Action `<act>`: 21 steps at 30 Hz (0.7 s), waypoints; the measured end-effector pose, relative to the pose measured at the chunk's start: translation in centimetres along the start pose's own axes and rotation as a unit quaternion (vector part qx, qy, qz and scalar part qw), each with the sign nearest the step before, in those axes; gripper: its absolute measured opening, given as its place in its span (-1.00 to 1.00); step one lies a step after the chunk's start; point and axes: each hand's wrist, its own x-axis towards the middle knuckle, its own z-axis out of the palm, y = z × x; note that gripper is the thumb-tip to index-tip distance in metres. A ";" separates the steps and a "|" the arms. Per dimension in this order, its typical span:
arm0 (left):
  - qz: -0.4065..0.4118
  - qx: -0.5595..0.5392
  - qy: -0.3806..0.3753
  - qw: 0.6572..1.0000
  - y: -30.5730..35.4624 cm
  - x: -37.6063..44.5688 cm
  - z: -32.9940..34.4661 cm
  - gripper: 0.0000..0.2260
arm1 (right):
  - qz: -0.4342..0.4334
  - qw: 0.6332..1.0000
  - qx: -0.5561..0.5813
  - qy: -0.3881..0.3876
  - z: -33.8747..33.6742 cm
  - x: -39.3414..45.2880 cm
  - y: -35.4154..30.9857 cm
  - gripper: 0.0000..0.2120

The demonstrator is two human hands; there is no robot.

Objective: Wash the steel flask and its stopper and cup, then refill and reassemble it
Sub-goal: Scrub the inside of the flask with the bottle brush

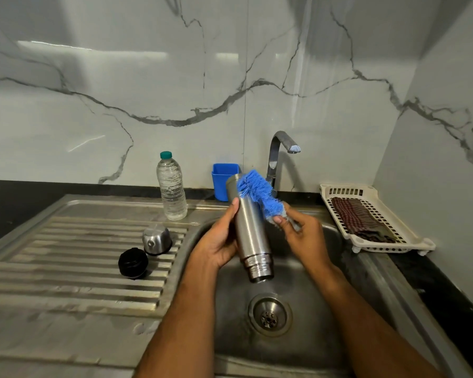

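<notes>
Over the sink point(306, 271), left hand point(219, 241) grips the flask point(250, 227) mouth-down. Right hand point(302, 236) pinches the brush point(260, 195); drag bristles past the left fingertips, gripping firmly.

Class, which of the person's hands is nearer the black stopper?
Left. The left hand grips the flask beside the stopper; the right hand is beyond the flask.

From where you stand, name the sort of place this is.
Most likely a home kitchen: a steel sink with ribbed draining board, a tap on a marble-look wall, a dish basket.
</notes>
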 end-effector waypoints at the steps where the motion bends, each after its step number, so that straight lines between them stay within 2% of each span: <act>1: 0.004 -0.010 -0.008 1.000 0.1 0.2 -0.2 -0.30 | 0.009 1.000 0.011 -0.019 -0.1 -0.3 -0.2 -0.62; 5: 0.010 -0.059 0.028 0.998 0.5 0.3 -1.1 -0.35 | 0.021 0.992 0.014 -0.124 -1.1 -1.3 0.1 -0.63; 7: 0.010 -0.125 0.008 0.992 0.8 0.3 -1.5 -0.29 | 0.030 0.983 0.016 -0.181 -1.4 -1.7 0.3 -0.60; 9: 0.004 -0.157 0.001 0.988 0.9 0.3 -1.7 -0.21 | 0.025 0.979 0.018 -0.200 -1.3 -1.8 0.6 -0.59; 11: 0.001 -0.115 0.018 0.993 1.0 0.3 -1.7 -0.21 | 0.017 0.983 0.023 -0.182 -1.1 -1.7 0.5 -0.60; 14: -0.008 0.006 0.053 0.999 0.5 0.2 -1.5 -0.28 | -0.008 0.996 0.010 -0.089 -0.5 -1.0 0.5 -0.66; 17: -0.026 0.004 0.028 0.999 0.1 0.1 -0.8 -0.36 | -0.002 1.000 0.003 0.003 -0.2 0.1 0.4 -0.63; 19: -0.011 -0.027 0.003 1.000 0.0 -0.2 -0.4 -0.45 | -0.002 1.000 0.003 0.005 -0.1 0.3 0.2 -0.60; 21: -0.002 -0.048 -0.012 0.999 -0.1 -0.2 -0.3 -0.44 | 0.000 1.000 0.011 -0.028 -0.1 0.0 0.1 -0.62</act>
